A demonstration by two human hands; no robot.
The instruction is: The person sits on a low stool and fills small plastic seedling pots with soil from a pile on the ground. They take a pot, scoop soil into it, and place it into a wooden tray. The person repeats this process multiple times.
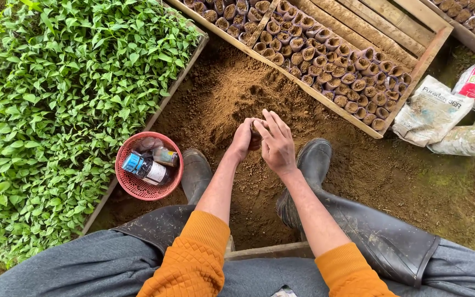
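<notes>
My left hand (pixel 243 140) is curled shut around a small soil-filled pot (pixel 255 130), of which I can see only a sliver between my two hands, and my right hand (pixel 277 144) is pressed flat against it with the fingers (pixel 276 124) stretched out straight and close together, gripping nothing that I can make out. Both hands hang just above the heap of loose brown soil (pixel 232 93) that lies in front of my black rubber boots (pixel 314 159), which stand either side of my forearms. Beyond the soil heap is a wooden tray (pixel 430 49), its left part packed tight with rows of little filled pots (pixel 325 55) and its far right part bare slats. To my left a bed of green seedlings (pixel 56 110) runs along a wooden edge, and near my left boot sits a red plastic basket (pixel 133 187) with a couple of bottles (pixel 147 168) lying in it. Off to the right, well apart from my hands, lie some crumpled white bags (pixel 432 110) on the mossy ground
</notes>
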